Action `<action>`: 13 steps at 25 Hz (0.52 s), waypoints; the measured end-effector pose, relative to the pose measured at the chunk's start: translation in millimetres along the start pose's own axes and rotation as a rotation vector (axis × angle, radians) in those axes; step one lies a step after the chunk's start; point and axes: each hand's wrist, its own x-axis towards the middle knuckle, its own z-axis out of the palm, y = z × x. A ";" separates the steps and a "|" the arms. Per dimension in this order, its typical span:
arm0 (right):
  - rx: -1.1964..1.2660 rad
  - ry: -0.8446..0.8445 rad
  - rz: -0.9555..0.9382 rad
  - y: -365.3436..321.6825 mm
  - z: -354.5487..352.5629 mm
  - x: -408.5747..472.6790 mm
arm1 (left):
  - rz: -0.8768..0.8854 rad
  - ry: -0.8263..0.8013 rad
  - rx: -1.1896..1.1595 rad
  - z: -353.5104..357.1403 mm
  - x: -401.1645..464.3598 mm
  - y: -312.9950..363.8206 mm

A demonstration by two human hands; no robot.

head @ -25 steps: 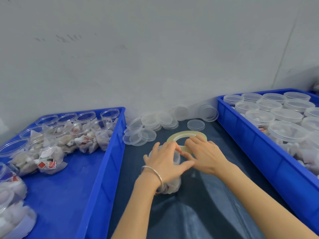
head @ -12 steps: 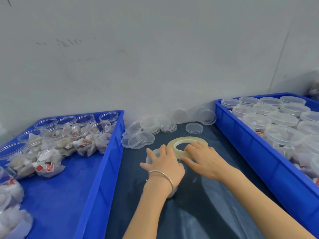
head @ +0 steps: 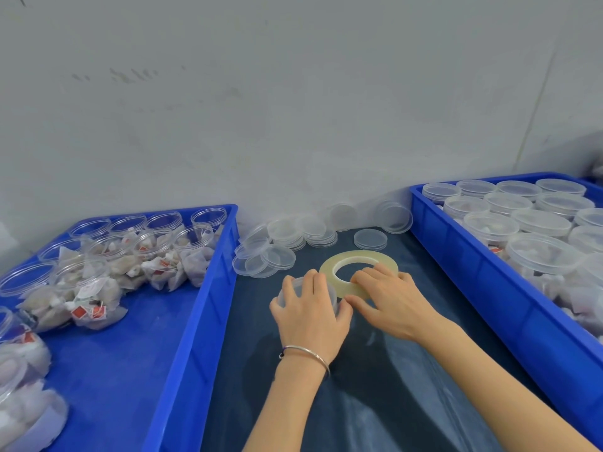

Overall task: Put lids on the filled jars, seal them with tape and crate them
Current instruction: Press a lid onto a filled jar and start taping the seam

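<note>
On the dark table stands a clear lidded jar (head: 287,290), mostly hidden under my left hand (head: 311,313), whose fingers curl over its top and grip it. Just right of it lies a flat yellowish tape roll (head: 346,261). My right hand (head: 391,298) rests on the roll's near edge, fingers bent over it and thumb reaching toward the jar. Loose clear lids (head: 270,256) lie in small stacks behind, near the wall. The left blue crate (head: 195,321) holds open filled jars (head: 156,249). The right blue crate (head: 489,272) holds lidded jars (head: 541,252).
A grey wall closes off the back. The two blue crates flank a narrow strip of dark table where my forearms lie. More lids (head: 393,218) lean against the wall. A bracelet (head: 306,352) sits on my left wrist.
My left hand has shifted from the jar's side to covering its top. My right hand stayed on the tape roll, and the view rose a little.
</note>
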 end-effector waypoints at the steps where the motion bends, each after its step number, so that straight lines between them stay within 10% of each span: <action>1: 0.001 0.005 0.002 -0.3 0.3 0.1 | 0.009 0.030 -0.016 1.0 0.0 -0.3; 13: 0.132 -0.122 -0.032 4.8 -4.8 10.4 | 0.103 0.269 -0.151 0.9 1.0 -5.3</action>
